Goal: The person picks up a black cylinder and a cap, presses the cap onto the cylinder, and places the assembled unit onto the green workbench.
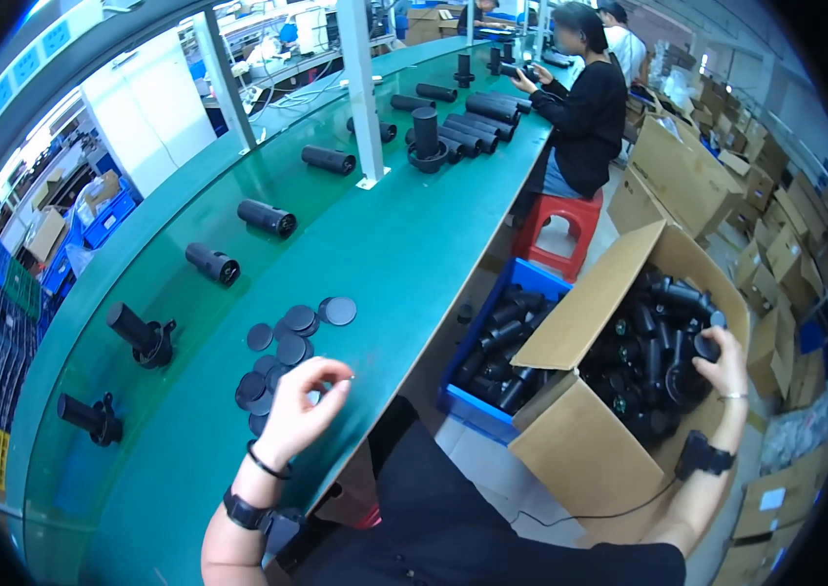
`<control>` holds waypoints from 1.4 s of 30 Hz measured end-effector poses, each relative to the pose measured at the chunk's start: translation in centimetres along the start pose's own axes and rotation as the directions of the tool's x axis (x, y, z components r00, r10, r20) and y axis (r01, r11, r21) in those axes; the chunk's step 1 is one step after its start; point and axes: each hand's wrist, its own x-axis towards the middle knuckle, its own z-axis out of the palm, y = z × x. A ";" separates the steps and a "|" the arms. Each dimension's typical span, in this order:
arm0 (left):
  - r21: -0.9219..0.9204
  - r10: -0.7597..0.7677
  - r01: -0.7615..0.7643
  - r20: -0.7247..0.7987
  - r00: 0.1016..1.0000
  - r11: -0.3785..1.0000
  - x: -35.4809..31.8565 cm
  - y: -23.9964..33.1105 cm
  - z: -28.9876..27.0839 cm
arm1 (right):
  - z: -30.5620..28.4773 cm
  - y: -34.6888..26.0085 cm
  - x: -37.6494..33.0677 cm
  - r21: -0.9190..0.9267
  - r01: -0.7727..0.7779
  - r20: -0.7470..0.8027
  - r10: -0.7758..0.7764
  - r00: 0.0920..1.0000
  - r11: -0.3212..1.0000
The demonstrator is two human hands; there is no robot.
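My right hand (729, 367) reaches into a large cardboard box (585, 459) at the right. Its fingers close around a black cylindrical part (705, 347), much of it hidden by the hand. Many similar black plastic parts (643, 342) fill the box. Over the green table (375, 293), my left hand (305, 408) hovers with fingers curved and thumb apart, nothing visible in it. Just beyond and beside it lies a loose heap of flat dark discs (293, 349).
A blue crate (477, 415) of black parts stands between table and box. Black cylinders (268, 218) and ringed upright parts (141, 335) line the table's far side. A metal post (360, 98) rises from it. A person (585, 107) sits farther along beside a red stool (560, 234).
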 end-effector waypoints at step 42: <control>-0.043 0.147 0.847 -0.979 -0.141 0.529 -34.1 -19.5 -39.8 | 8.3 -30.2 2.2 0.626 0.350 0.340 -0.648 0.682 0.697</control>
